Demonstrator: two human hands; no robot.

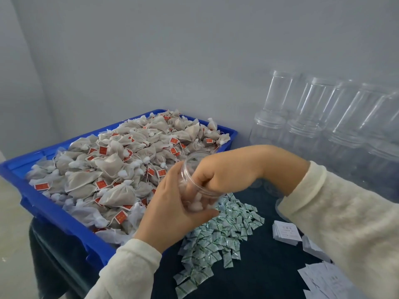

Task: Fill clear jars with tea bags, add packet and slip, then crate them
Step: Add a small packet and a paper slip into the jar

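My left hand [170, 203] grips a clear jar [186, 169] from below, tilted with its mouth up and to the left, at the blue crate's near right corner. My right hand [224, 169] comes from the right, and its fingers reach deep into the jar's mouth. Through the wall they show fairly straight, pressing on white-knotted tea bags near the jar's bottom. The blue crate [54, 214] on the left is heaped with grey tea bags [112, 167] bearing red tags. A pile of small green-white packets [218, 236] lies just below the jar. White paper slips [285, 231] lie to the right.
Several empty clear jars [306, 117], stacked two high, line the grey wall at the back right. More loose slips [321, 279] lie at the bottom right on the dark table cover [259, 266]. The crate overhangs the table's left edge.
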